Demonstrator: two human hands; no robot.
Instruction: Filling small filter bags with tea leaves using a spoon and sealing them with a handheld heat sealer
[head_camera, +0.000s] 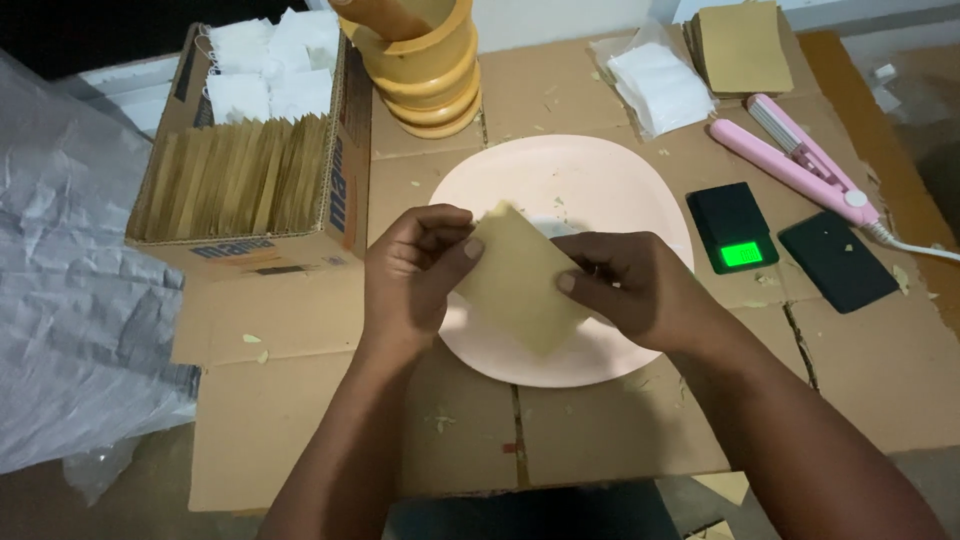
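Both hands hold one small tan paper pouch (517, 281) over a pale pink plate (560, 170). My left hand (412, 275) pinches the pouch's left edge with thumb and fingers. My right hand (630, 290) grips its right edge. The pouch is tilted, one corner pointing up and one down toward the plate's near rim. The plate lies on flattened cardboard (600, 420) and carries a few small crumbs.
A cardboard box (250, 170) at the left holds several upright tan pouches and white sachets. Stacked yellow tubs (425, 70) stand behind the plate. At the right lie white sachets (660, 85), tan pouches (740, 45), a pink sealer (800, 160), a small black scale (733, 228), a black lid (838, 260). Grey plastic sheet (70, 300) at left.
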